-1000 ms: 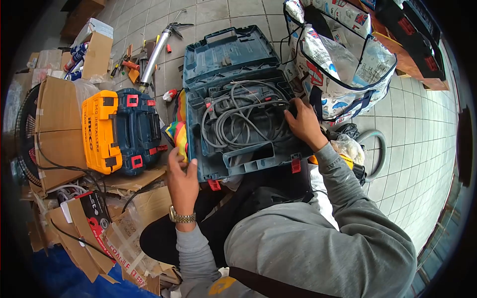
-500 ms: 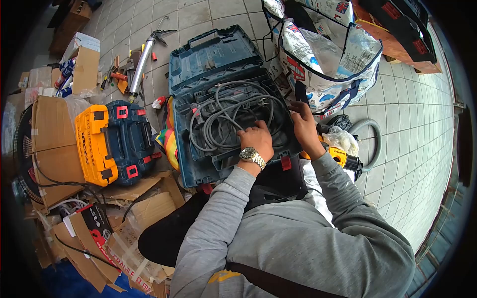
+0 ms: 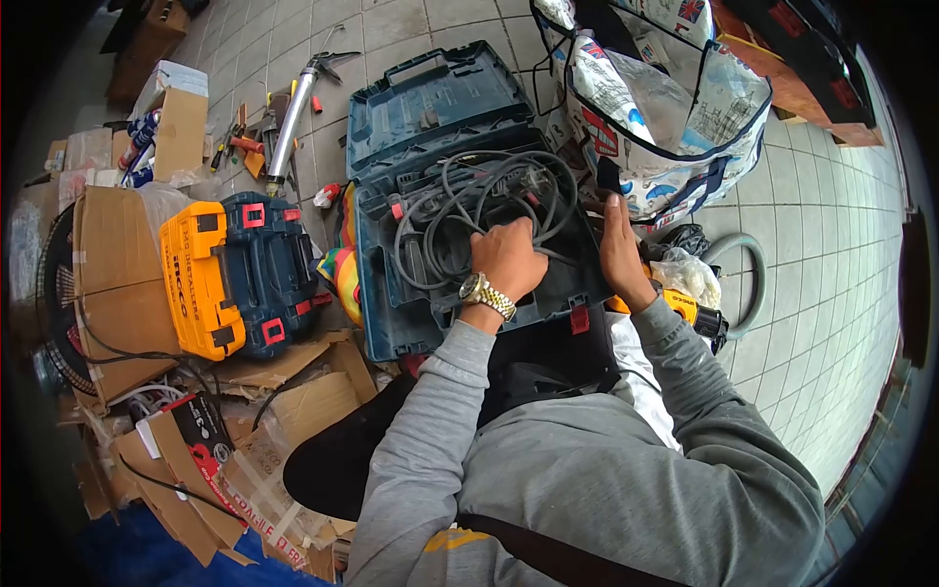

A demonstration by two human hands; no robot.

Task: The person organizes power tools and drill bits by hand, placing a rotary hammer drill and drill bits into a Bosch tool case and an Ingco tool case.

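A dark teal tool case [image 3: 430,108] lies open in front of me, its lid folded back on the floor. Loops of grey cable [image 3: 455,196] fill its base, over a tool that is mostly hidden. My left hand [image 3: 509,259], with a metal watch at the wrist, is closed on the cable inside the case. My right hand [image 3: 624,252] rests along the case's right edge, fingers extended upward and holding nothing.
A yellow case [image 3: 196,279] and a dark blue case [image 3: 269,274] stand at left, beside cardboard boxes [image 3: 127,284]. A caulking gun [image 3: 291,127] lies behind them. At right are a patterned bag [image 3: 675,147] and a grey hose [image 3: 758,293].
The cable loops have shifted up and to the right with my left hand, baring more of the case's lower part. My right hand's fingers have straightened.
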